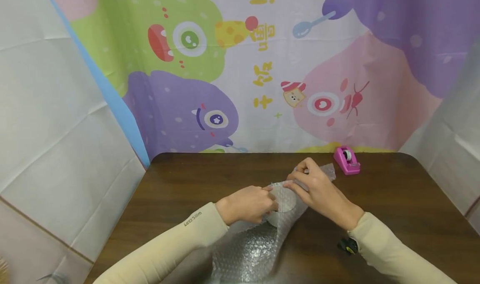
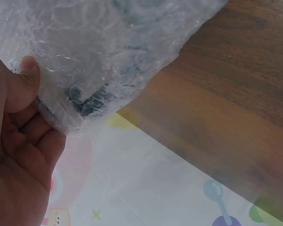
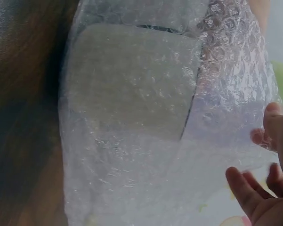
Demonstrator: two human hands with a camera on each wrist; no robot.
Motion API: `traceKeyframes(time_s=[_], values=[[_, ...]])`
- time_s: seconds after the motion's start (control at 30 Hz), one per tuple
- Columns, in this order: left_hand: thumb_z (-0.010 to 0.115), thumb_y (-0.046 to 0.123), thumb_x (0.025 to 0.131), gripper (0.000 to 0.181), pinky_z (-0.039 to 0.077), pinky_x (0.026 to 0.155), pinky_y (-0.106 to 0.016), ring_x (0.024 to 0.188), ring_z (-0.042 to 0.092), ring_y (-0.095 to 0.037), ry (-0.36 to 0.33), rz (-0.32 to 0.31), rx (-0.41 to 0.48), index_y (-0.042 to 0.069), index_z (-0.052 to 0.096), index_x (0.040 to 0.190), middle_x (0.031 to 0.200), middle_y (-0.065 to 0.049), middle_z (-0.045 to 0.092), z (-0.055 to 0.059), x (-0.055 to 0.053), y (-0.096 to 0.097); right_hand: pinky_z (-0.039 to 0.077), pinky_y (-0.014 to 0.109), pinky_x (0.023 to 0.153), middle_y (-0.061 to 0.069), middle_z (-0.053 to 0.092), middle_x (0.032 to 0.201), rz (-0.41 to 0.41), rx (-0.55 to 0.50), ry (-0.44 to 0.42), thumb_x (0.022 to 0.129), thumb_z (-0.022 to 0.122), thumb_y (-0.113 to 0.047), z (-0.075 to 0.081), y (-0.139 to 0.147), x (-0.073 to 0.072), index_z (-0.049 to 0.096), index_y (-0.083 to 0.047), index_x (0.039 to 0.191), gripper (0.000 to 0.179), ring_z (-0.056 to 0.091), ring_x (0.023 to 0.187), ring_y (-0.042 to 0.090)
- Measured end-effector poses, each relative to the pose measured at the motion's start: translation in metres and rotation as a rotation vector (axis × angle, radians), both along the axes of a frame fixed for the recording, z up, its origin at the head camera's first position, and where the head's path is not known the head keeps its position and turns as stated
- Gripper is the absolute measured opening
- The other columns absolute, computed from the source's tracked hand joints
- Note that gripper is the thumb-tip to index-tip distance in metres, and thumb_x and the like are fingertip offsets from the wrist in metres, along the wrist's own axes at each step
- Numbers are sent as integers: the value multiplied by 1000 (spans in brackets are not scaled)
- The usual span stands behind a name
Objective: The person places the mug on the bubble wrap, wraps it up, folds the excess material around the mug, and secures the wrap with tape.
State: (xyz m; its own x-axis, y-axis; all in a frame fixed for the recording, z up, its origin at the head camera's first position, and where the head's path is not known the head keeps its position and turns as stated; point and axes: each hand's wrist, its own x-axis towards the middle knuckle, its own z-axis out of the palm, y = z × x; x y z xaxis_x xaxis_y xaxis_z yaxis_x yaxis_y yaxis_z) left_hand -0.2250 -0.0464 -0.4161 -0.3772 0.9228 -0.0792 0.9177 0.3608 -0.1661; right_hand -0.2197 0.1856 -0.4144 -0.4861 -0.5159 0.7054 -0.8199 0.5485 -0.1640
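A sheet of clear bubble wrap (image 1: pixel 247 250) lies over the near middle of the table and rises between both hands. Inside it shows a pale, flat thing with rounded corners (image 3: pixel 132 80) and a thin dark edge; its kind cannot be told. My left hand (image 1: pixel 249 204) grips the bubble wrap (image 2: pixel 108 52) at a corner of the bundle, thumb on top and fingers curled beneath. On the far right side, my right hand (image 1: pixel 316 188) pinches the wrap's edge, and a strip of wrap sticks out behind it. In the right wrist view, the right fingers (image 3: pixel 247 190) are slightly blurred.
A pink tape dispenser (image 1: pixel 346 160) with a roll of tape stands at the back right of the brown table (image 1: pixel 168 184). Beside the right cuff is a small black item with a yellow mark (image 1: pixel 348 245). A cartoon-printed curtain (image 1: pixel 258 125) hangs behind the table.
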Motion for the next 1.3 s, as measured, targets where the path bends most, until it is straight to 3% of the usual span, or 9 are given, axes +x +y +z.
traceKeyframes(time_s=[0.23, 0.4, 0.47, 0.57, 0.67, 0.83, 1.0, 1.1, 1.3], values=[[75, 4, 86, 25, 39, 120, -35, 88, 72, -4, 1, -3, 9, 20, 78, 106, 95, 8, 74, 0, -1, 1, 49, 23, 75, -2, 69, 87, -1, -19, 15, 98, 70, -26, -2, 5, 4, 77, -10, 98, 17, 57, 93, 17], [74, 6, 86, 25, 41, 119, -36, 84, 71, -6, 27, -19, 16, 21, 77, 106, 88, 8, 71, 0, -2, 1, 49, 36, 82, -1, 76, 84, -77, -49, 103, 103, 61, -38, -6, 8, 8, 79, -9, 98, 35, 58, 94, 24], [73, 5, 86, 25, 41, 118, -36, 84, 71, -6, 33, -24, 19, 21, 77, 106, 88, 7, 70, 1, -2, 1, 49, 34, 80, -1, 76, 85, -70, -60, 115, 104, 58, -40, -9, 8, 9, 79, -8, 100, 39, 58, 90, 22], [75, 6, 86, 25, 40, 119, -36, 85, 72, -6, 41, -15, 7, 20, 77, 106, 92, 8, 72, 1, 0, 1, 50, 24, 71, 1, 76, 94, 1, -60, 64, 104, 58, -37, -15, 9, 12, 75, -4, 114, 38, 59, 84, 16], [78, 12, 84, 19, 44, 116, -33, 89, 72, -6, 57, 20, -31, 21, 77, 101, 94, 9, 73, 4, 2, 1, 52, 19, 64, 6, 73, 111, 82, -44, -51, 103, 63, -32, -24, 11, 17, 62, 1, 136, 47, 63, 83, 12], [81, 20, 79, 14, 60, 85, -28, 91, 66, -9, 27, 74, -71, 21, 70, 86, 90, 9, 67, 7, 5, 2, 58, 25, 76, 11, 68, 127, 104, -34, -131, 103, 64, -31, -41, 12, 27, 45, 3, 151, 61, 68, 94, 15], [83, 24, 78, 23, 48, 108, -33, 122, 57, -14, 81, 49, -59, 22, 76, 100, 118, 7, 67, 7, 8, 0, 52, 26, 103, 16, 67, 131, 104, -50, -22, 107, 55, -31, -53, 11, 32, 54, 4, 143, 50, 69, 110, 28], [84, 26, 82, 22, 45, 110, -34, 123, 57, -15, 151, 9, -8, 24, 78, 104, 122, 8, 68, 5, 9, -4, 41, 29, 117, 21, 64, 138, 123, -10, 60, 108, 49, -27, -58, 12, 34, 56, 7, 141, 48, 65, 122, 36], [78, 10, 90, 12, 52, 89, -21, 95, 63, -8, 170, -56, 270, 22, 76, 93, 95, 11, 73, -5, 8, -18, 35, 38, 122, 27, 58, 144, 165, 108, 154, 107, 44, -18, -69, 16, 35, 54, 12, 141, 46, 57, 132, 45]])
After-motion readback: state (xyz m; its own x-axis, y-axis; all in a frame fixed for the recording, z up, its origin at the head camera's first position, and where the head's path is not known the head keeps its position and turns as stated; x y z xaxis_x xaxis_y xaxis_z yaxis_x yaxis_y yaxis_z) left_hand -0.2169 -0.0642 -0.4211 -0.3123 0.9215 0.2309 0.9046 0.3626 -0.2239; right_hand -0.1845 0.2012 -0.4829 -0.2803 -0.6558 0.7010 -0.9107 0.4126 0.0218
